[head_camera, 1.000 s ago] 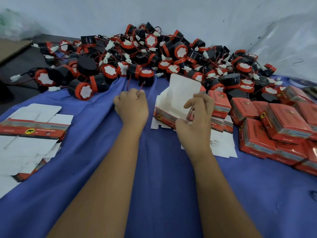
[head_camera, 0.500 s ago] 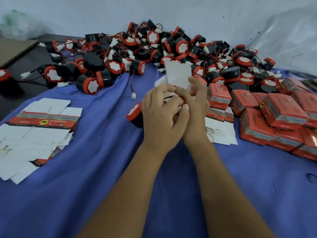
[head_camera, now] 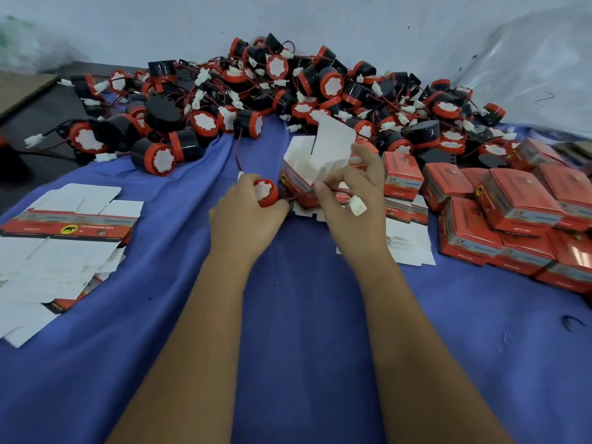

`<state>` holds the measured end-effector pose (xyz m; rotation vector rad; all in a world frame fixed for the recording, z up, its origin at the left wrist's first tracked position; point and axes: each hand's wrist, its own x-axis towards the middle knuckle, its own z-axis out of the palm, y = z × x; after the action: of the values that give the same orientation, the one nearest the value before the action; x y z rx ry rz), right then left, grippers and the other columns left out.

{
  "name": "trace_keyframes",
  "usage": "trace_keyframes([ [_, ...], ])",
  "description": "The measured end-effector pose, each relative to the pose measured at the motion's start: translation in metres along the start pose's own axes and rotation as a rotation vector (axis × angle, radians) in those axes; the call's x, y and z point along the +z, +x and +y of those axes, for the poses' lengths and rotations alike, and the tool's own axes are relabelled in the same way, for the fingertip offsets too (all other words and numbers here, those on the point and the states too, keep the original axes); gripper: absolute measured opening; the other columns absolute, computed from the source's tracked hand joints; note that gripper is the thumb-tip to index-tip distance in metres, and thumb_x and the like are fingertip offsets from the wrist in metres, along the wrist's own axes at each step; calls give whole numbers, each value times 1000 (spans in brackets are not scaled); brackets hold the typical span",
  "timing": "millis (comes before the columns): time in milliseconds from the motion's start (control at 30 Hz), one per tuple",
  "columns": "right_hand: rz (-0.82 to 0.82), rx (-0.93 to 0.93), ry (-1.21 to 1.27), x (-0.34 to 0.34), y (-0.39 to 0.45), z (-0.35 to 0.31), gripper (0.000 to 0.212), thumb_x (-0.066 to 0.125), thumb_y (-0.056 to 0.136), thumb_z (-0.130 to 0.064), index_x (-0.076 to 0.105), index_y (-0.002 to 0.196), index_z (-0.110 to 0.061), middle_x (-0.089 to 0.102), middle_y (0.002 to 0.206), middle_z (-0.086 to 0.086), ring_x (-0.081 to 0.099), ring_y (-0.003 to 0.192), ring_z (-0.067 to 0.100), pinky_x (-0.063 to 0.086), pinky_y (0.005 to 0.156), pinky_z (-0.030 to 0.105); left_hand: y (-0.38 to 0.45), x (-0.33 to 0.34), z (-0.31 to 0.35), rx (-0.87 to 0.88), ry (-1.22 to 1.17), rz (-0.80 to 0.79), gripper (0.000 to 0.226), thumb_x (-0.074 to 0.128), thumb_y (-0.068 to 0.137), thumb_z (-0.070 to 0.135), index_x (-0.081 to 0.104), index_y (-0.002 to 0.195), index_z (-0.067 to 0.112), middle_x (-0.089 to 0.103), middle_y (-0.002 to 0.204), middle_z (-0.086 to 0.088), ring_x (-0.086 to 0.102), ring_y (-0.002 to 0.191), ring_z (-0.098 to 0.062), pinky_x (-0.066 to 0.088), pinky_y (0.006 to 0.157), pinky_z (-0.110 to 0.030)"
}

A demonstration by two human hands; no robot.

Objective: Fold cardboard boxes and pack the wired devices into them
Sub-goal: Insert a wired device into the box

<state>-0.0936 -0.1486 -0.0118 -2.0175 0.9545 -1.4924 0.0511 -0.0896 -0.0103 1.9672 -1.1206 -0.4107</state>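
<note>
Head view: left hand curled round a red-and-black device, fingers gripping its body, white face turned up, just left of the open box. Right hand pinching the device's red wire between thumb and forefinger, white connector hanging by the knuckles; same hand touching the box's near side. Box standing on the blue cloth over the tabletop, white flaps up, red printed wall facing the left hand. Behind, against the pale wall, a heaped pile of devices, wires and white plugs tangled together. At right, closed red boxes stacked in rows, touching one another. Just beside the right hand, a few flat blanks lying white side up. At far left, another stack of flat blanks, fanned out, one showing a red printed strip. Both forearms reaching in from the bottom edge, well apart at the elbows, hands close together near the box.
</note>
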Motion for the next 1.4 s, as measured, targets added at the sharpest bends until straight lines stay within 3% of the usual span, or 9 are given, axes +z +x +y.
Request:
trace_keyframes([
  [167,115,-66,-117,-4,5,1,8,66,90,-15,70,92,-8,51,122,8,52,107,17,43,93,31,4,1,3,95,-252,221,73,74,85,29,40,149,25,47,142,2,47,127,-12,34,93,-14],
  [267,38,-62,-28,-4,4,-9,10,55,96,-13,65,95,-12,56,91,-11,52,84,0,40,74,12,2,-2,6,249,-271,309,81,76,83,19,35,152,23,46,127,6,45,120,-6,30,92,-2],
  [333,-33,6,101,-1,-2,-17,14,55,95,-11,58,105,-20,60,83,-18,57,77,-2,44,67,10,-2,-2,9,323,-345,305,87,81,77,15,35,151,20,52,125,13,49,116,4,35,94,-3],
  [467,-142,89,240,0,-5,-26,33,62,92,-23,51,123,-25,63,83,-3,65,80,19,56,72,40,-9,1,17,386,-526,204,58,86,72,18,50,116,31,61,113,16,59,108,0,50,91,-20],
  [667,-166,147,331,-2,-3,-30,44,76,83,-10,57,122,-18,68,113,-5,64,106,6,54,89,23,-12,2,26,473,-464,149,65,76,80,-2,49,129,32,49,126,2,49,115,12,46,88,-8],
  [967,-83,286,246,-13,5,-17,52,86,70,-28,62,116,-34,69,105,-19,65,101,-1,54,86,22,-17,10,31,403,-690,-28,76,41,85,-18,39,140,35,63,130,-1,59,120,-5,53,87,-20],
  [1033,-11,292,314,-11,5,-17,49,83,74,-21,61,117,-28,69,107,-14,65,101,3,55,87,23,-14,18,27,337,-518,5,70,40,87,-17,41,144,24,53,141,-3,53,126,-13,48,99,-29],
  [1167,106,334,484,-12,7,-21,44,76,80,-15,60,120,-11,70,107,3,67,97,11,55,83,24,-10,30,14,306,156,-64,47,50,94,1,49,139,18,3,164,-18,-6,151,-35,4,121,-41],
  [1400,134,384,573,-13,9,-24,49,71,80,-24,57,125,-11,69,104,3,67,94,11,55,79,24,-19,35,23,509,212,162,12,69,87,14,73,97,17,47,138,-20,40,133,-42,34,107,-54],
])
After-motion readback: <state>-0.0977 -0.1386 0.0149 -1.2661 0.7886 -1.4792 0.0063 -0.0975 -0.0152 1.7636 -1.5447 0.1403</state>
